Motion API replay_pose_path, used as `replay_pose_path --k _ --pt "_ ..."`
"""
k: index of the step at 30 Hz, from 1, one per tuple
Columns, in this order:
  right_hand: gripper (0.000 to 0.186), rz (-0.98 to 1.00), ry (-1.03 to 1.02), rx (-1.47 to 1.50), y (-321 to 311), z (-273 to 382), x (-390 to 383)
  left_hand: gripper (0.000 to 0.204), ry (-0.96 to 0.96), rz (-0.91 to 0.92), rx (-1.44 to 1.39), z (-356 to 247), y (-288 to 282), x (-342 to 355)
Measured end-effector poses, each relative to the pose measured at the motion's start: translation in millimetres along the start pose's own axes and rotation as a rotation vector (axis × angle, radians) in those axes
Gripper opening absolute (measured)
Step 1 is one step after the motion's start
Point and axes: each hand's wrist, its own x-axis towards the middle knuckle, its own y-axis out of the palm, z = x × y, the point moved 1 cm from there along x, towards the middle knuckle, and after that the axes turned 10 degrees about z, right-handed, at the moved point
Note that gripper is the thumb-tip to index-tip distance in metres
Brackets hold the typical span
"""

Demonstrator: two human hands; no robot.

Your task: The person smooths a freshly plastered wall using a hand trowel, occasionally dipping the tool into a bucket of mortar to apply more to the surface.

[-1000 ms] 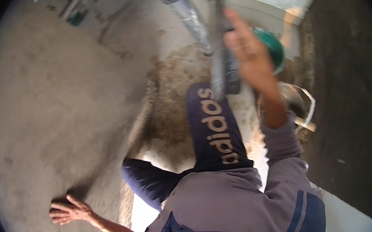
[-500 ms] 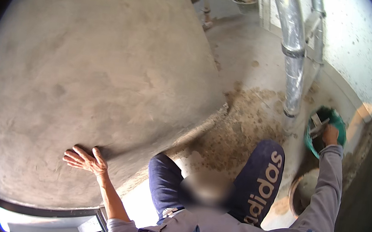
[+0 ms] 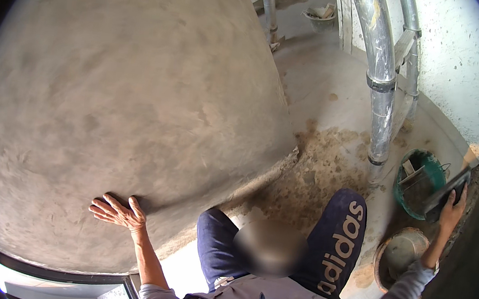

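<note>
A dark flat trowel [image 3: 442, 199] was up at the person's right, tilted, just beside the green bucket [image 3: 434, 172]; the right hand [image 3: 453, 210] had its fingers bent about the tool's back, though I couldn't count them all. To carry it well, I'd have kept that grip firm and the wrist steady, with the blade's edge clear of the rim; whether blade and rim touched, I couldn't tell. Another tool with a pale handle [image 3: 408, 167] leaned inside the bucket, its lower end lost in shadow. Nearer the person stood a brownish tub [image 3: 378, 266], partly covered by the forearm, its contents murky. Well apart, the left hand [image 3: 121, 214] lay on the grey plastered surface [image 3: 114, 106], fingers spread, thumb away: a sound brace, I thought. The silvery pipe [image 3: 380, 100] was cut off above, and a far pail [image 3: 320, 23] held bits I couldn't make out.
</note>
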Motion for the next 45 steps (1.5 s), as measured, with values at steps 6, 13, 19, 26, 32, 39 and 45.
replay_pose_path --k 6,13,19,26,32,39,45 --pt "0.051 -0.112 -0.546 0.494 60.8 399.6 -56.8 0.081 -0.006 -0.03 0.059 22.0 0.0 5.1" --pt "0.056 -0.084 -0.757 0.895 130.4 579.6 -49.8 0.075 -0.008 -0.064 -0.004 2.2 15.3 -2.4" --pt "0.051 0.051 -0.852 0.866 135.5 615.3 -99.7 0.072 -0.018 -0.069 0.017 14.8 7.5 -0.2" --pt "0.053 0.109 -0.77 0.968 142.5 585.7 -106.6 0.072 -0.001 -0.054 0.022 19.3 6.9 -3.4" --pt "0.047 0.002 -0.853 0.829 140.3 614.2 -76.9 0.071 -0.01 -0.073 -0.006 10.4 11.1 -0.6" --pt "0.036 -0.033 -1.044 0.716 173.3 594.4 -144.2 0.068 0.009 -0.084 -0.038 8.1 10.7 0.5" --pt "0.039 -0.322 -1.104 0.761 14.8 714.0 28.8 0.066 -0.016 -0.081 -0.057 11.5 8.3 -3.0"
